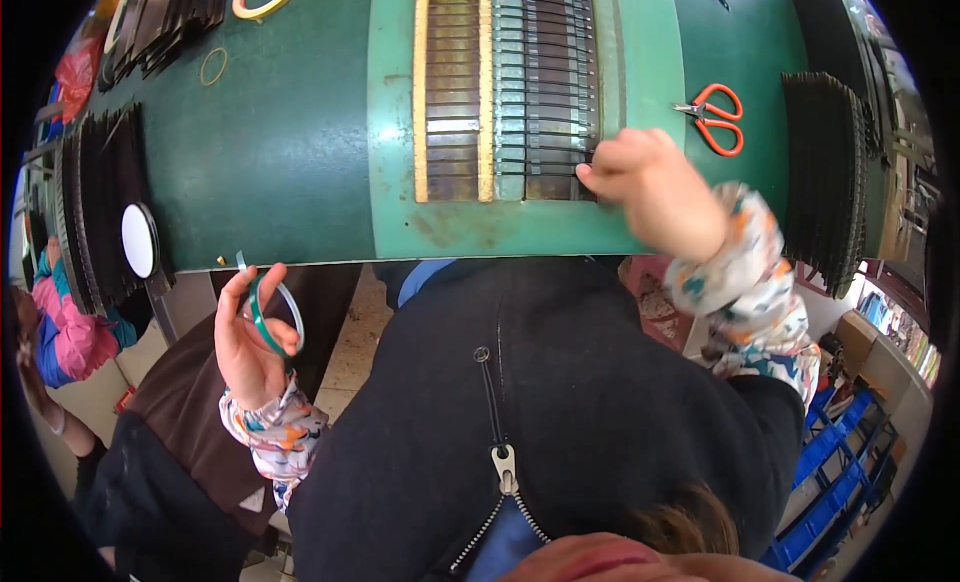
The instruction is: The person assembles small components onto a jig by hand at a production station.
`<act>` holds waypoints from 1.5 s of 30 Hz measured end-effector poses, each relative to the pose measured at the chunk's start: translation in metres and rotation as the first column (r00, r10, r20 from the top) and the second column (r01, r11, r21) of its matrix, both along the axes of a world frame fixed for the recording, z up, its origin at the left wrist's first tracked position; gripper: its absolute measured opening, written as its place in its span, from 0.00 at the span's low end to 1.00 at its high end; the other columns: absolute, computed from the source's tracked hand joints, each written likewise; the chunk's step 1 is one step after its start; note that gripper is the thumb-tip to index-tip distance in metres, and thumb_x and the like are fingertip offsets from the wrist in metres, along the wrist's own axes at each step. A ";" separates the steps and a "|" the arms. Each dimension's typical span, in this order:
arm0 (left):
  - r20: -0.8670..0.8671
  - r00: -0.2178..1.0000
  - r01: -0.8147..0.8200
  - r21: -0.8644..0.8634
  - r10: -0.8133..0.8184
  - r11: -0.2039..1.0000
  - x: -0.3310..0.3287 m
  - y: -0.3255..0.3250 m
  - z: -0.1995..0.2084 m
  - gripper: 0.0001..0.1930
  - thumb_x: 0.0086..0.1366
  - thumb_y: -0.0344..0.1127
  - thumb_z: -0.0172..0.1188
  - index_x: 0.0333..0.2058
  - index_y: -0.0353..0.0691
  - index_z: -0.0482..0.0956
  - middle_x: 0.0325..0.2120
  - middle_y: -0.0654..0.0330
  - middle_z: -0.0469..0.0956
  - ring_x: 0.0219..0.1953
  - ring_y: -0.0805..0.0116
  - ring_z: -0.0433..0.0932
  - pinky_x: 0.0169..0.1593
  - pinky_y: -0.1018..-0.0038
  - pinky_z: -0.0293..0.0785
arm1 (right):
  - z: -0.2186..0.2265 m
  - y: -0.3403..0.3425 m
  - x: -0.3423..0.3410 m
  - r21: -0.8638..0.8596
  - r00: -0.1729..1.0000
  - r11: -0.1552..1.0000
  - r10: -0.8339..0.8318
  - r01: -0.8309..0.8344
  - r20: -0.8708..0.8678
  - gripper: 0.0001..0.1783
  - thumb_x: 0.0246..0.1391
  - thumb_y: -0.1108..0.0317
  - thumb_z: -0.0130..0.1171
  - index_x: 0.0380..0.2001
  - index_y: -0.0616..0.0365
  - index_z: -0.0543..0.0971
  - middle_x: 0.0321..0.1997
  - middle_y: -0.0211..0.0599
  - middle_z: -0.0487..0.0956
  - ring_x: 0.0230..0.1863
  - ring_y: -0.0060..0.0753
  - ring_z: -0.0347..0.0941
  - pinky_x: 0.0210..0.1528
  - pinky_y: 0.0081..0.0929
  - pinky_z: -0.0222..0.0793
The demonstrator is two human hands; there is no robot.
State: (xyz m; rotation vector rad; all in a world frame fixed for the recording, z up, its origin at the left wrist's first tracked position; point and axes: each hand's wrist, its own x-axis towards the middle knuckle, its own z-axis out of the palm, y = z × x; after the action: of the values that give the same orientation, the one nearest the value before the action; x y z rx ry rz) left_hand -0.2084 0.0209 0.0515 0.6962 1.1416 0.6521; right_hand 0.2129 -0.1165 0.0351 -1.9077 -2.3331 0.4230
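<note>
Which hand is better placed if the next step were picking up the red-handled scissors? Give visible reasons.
Probably the right hand: it is over the bench, close to the red-handled scissors, though whether it holds anything is unclear. The left hand is much farther away and holds a green ring.

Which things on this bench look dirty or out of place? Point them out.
Brownish smudges mark the light green board below the strips, odd against its plainer surface. A thin yellowish loop lies loose on the dark green tabletop, perhaps stray. Nothing looks spilled.
</note>
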 end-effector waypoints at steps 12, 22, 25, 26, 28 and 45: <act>-0.479 0.861 -0.183 0.020 0.170 0.983 -0.001 0.030 -0.036 0.16 0.64 0.44 0.60 0.37 0.34 0.76 0.29 0.54 0.82 0.13 0.76 0.72 0.15 0.82 0.65 | -0.058 0.176 0.095 0.445 0.975 0.873 -0.222 0.198 0.002 0.18 0.63 0.62 0.50 0.52 0.58 0.76 0.46 0.46 0.76 0.48 0.49 0.73 0.51 0.35 0.68; -0.553 0.833 -0.021 -0.095 -0.035 0.995 -0.020 0.033 -0.047 0.18 0.65 0.46 0.58 0.41 0.35 0.75 0.23 0.54 0.80 0.13 0.72 0.73 0.17 0.78 0.68 | -0.018 0.197 0.089 0.456 0.937 0.862 -0.317 0.222 0.144 0.14 0.63 0.64 0.49 0.27 0.63 0.73 0.30 0.45 0.75 0.34 0.50 0.72 0.38 0.39 0.67; -0.987 0.141 0.512 0.005 -0.078 0.859 -0.033 0.028 -0.048 0.20 0.65 0.47 0.58 0.43 0.35 0.76 0.24 0.53 0.81 0.21 0.67 0.79 0.26 0.72 0.74 | 0.046 0.162 0.098 0.230 0.941 0.924 -0.257 0.306 -0.219 0.11 0.64 0.69 0.47 0.33 0.65 0.75 0.32 0.41 0.76 0.37 0.37 0.73 0.44 0.28 0.66; -0.989 0.134 0.520 0.014 -0.065 0.854 -0.027 0.033 -0.034 0.20 0.65 0.47 0.58 0.43 0.35 0.76 0.24 0.53 0.81 0.21 0.67 0.79 0.26 0.72 0.74 | 0.070 0.144 0.100 0.098 0.866 0.923 -0.306 0.371 -0.396 0.10 0.65 0.70 0.47 0.37 0.65 0.75 0.35 0.38 0.76 0.39 0.29 0.72 0.46 0.23 0.65; -0.992 0.126 0.643 0.090 0.010 0.761 0.014 0.069 0.019 0.21 0.63 0.49 0.60 0.40 0.33 0.77 0.23 0.49 0.79 0.24 0.57 0.80 0.30 0.67 0.75 | 0.114 0.072 0.135 0.056 0.824 0.892 -0.388 0.448 -0.412 0.12 0.66 0.69 0.47 0.42 0.67 0.75 0.40 0.34 0.76 0.44 0.23 0.69 0.50 0.20 0.63; -0.899 -0.088 0.938 0.071 0.430 0.340 0.170 0.566 -0.021 0.27 0.58 0.51 0.61 0.47 0.33 0.76 0.36 0.44 0.81 0.39 0.52 0.81 0.42 0.61 0.77 | 0.108 -0.279 0.072 -0.134 -0.125 -0.216 0.051 0.967 -0.991 0.12 0.63 0.64 0.54 0.44 0.59 0.78 0.43 0.31 0.80 0.44 0.23 0.75 0.48 0.23 0.67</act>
State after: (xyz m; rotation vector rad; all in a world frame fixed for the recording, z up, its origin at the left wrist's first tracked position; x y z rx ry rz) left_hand -0.0381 0.5865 0.0303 2.8837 1.6741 -0.0928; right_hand 0.2851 -0.3956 0.1435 -1.2797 0.0099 -0.1600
